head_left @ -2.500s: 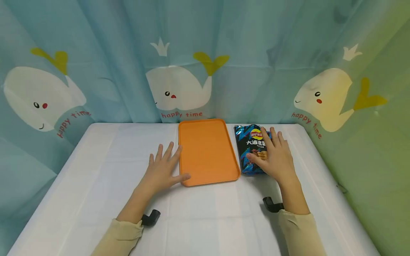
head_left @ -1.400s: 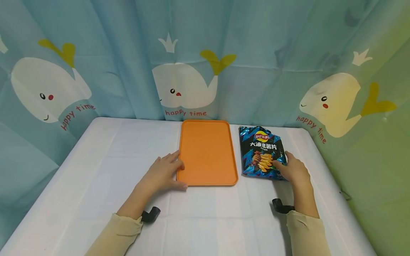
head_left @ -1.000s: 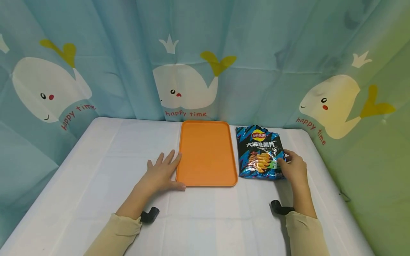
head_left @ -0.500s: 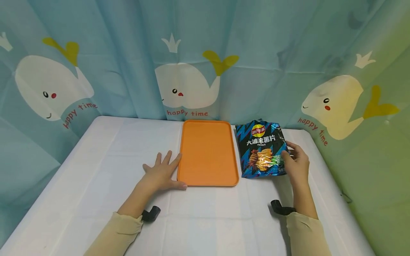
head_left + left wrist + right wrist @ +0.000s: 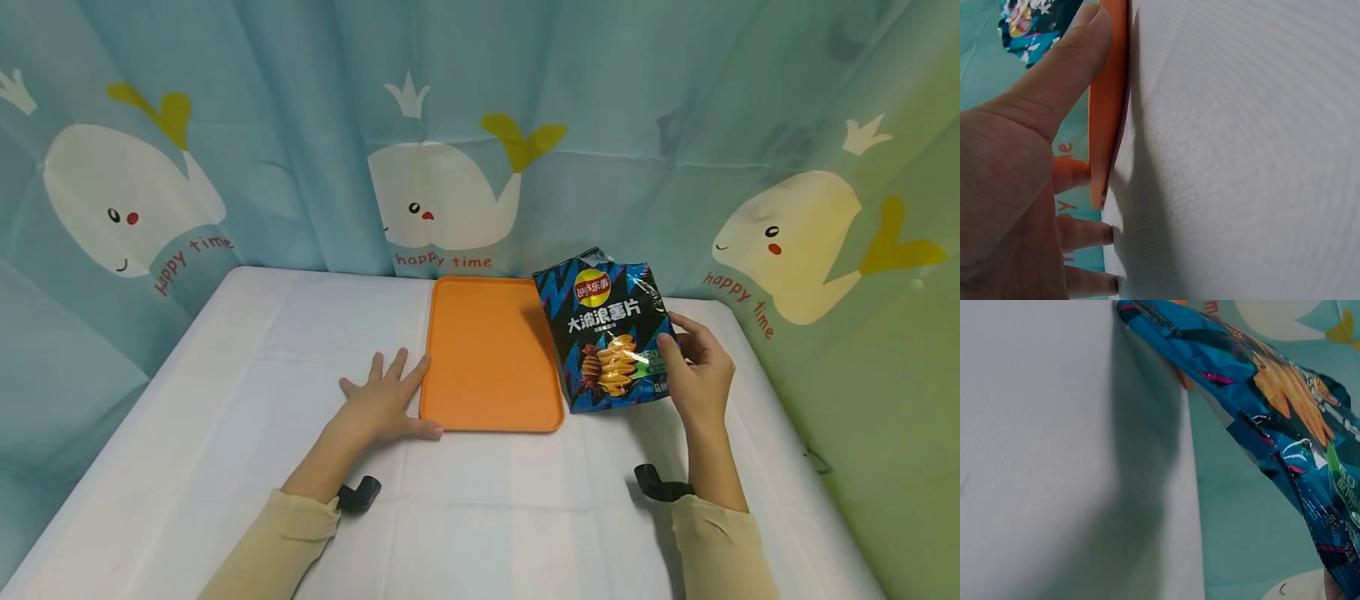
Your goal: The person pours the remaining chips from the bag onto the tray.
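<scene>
My right hand (image 5: 701, 379) pinches the right edge of a blue and black bag of potato chips (image 5: 607, 333), thumb on the printed front and fingers behind. The bag is tilted up, its right side raised off the table, and its upper left corner overlaps the orange tray (image 5: 491, 358). In the right wrist view the bag (image 5: 1272, 412) slants above the white cloth, casting a shadow. My left hand (image 5: 378, 408) lies with spread fingers at the tray's lower left corner. In the left wrist view its thumb (image 5: 1079, 56) touches the rim of the tray (image 5: 1107, 119).
A white cloth covers the table (image 5: 480, 517). Behind it hangs a blue-green curtain (image 5: 615, 100) printed with whales, and a greener stretch runs down the right side. Black camera mounts (image 5: 360, 496) sit at both wrists.
My right hand went from lying over the chip bag to gripping its right edge. The bag has risen, tilted and shifted left toward the tray. My left hand stays by the tray.
</scene>
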`<state>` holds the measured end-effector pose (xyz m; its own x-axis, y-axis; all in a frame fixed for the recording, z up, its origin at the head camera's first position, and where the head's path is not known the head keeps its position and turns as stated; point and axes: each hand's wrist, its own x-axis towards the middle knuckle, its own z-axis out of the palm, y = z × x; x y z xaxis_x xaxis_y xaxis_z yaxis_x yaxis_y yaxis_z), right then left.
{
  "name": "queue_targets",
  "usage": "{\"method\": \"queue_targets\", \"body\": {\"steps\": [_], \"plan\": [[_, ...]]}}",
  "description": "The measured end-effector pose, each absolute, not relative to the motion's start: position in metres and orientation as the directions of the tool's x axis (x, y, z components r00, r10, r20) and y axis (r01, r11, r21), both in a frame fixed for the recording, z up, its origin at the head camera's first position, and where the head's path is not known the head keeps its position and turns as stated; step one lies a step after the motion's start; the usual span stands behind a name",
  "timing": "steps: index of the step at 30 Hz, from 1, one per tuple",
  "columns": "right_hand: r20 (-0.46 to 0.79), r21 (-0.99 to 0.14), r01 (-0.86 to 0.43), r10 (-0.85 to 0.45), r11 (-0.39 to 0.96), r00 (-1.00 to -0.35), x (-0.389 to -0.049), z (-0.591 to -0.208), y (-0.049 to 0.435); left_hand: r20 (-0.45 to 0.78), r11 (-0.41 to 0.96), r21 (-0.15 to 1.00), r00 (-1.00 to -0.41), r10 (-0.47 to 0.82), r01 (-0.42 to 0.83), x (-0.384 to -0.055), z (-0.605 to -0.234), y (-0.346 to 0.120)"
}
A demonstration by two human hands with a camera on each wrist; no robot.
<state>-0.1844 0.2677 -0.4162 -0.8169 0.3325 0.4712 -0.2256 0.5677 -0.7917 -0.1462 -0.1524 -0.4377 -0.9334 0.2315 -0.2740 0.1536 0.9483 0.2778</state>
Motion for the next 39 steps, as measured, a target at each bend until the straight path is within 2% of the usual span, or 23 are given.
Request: {"method": "queue_targets", "body": {"steps": [6, 13, 27, 35, 39], "plan": [[0.552, -0.746, -0.322, 0.271, 0.582, -0.789, -0.178, -0.405, 0.259, -0.279, 0.95, 0.276, -0.933, 0.228, 0.15, -0.148, -0.439, -0.151], [0.693, -0.597, -0.468, 0.125, 0.652, -0.71, -0.17, -0.394, 0.248, -0.29, 0.951, 0.27, -0.93, 0.227, 0.148, -0.147, -0.439, -0.149], [0.776, -0.422, -0.582, -0.055, 0.695, -0.628, -0.164, -0.379, 0.234, -0.29, 0.957, 0.256, -0.933, 0.211, 0.137, -0.147, -0.437, -0.149], [0.77, -0.196, -0.513, -0.193, 0.836, -0.609, -0.155, -0.366, 0.228, -0.29, 0.955, 0.264, -0.933, 0.214, 0.137, -0.146, -0.438, -0.151], [0.754, -0.169, -0.495, -0.212, 0.852, -0.622, -0.151, -0.362, 0.225, -0.288, 0.952, 0.27, -0.931, 0.222, 0.144, -0.146, -0.437, -0.151]]}}
